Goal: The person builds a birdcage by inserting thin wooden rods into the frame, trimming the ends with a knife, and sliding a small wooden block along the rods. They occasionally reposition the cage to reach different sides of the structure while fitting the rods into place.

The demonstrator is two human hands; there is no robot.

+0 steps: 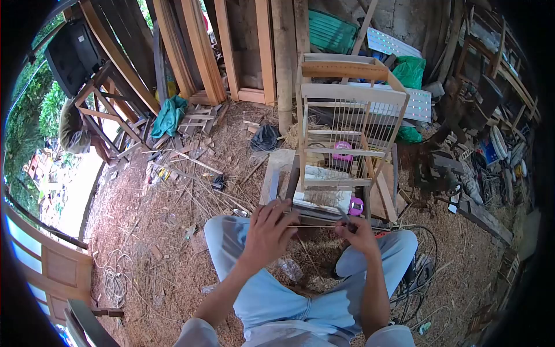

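Observation:
My left hand [270, 230] is held over the near edge of a low work surface, palm down, its fingers spread. To the right, my right hand [358, 234] is closed around the dark handle of a small knife [344, 215], blade pointing up and away. A thin wooden stick [315, 226] runs between the two hands. Just beyond them stands a wooden frame with thin upright rods [354, 92]. A pink tape measure [356, 206] lies by the right hand, and another pink round object [342, 151] shows behind the rods. A flat metal blade [274, 185] lies on the board [269, 173].
Wood shavings cover the ground [173, 231]. Coiled pale cord [115, 277] lies at the left, dark cables [425, 272] at the right. A teal cloth [169, 115] rests on scraps. Another person [74, 130] is bent over at the far left.

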